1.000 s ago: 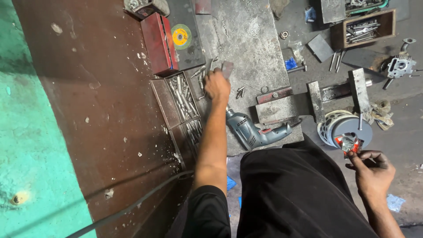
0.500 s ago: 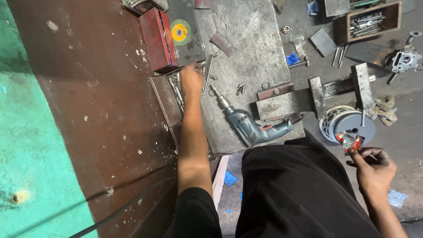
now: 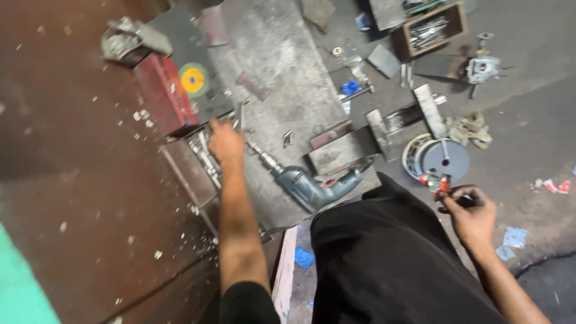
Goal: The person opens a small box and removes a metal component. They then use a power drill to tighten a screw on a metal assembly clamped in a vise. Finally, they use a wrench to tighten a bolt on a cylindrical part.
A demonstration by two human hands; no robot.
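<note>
**Hands at a cluttered metal worktop, head view**

Head view. The left hand [image 3: 225,143] reaches forward over the left edge of the plate [image 3: 282,78], a grey, scuffed metal sheet. Its fingers are bent down over the tray [image 3: 195,171], a shallow box of bright metal rods set against the plate's left side; motion blur hides whether the fingers have closed on anything. A thin rod [image 3: 241,115] stands just above the knuckles, close to the fingertips, and contact cannot be told. The drill [image 3: 312,185], blue-grey with its bit pointing up and left, lies on the plate just right of the left wrist, apart from it. A red box [image 3: 157,96] sits beyond the hand, and a disc [image 3: 194,79] with a yellow centre lies on the dark surface beside the box.

The right hand [image 3: 471,213] is held low at the right, well apart from the drill and from the left hand. Its fingers are curled around a small red and green part [image 3: 437,183], pinched at the fingertips. This part lies just below the reel [image 3: 437,157], a round grey spool on the floor. A wooden crate [image 3: 431,29] of metal pieces stands at the top, and dark trousers [image 3: 390,264] fill the lower centre.
</note>
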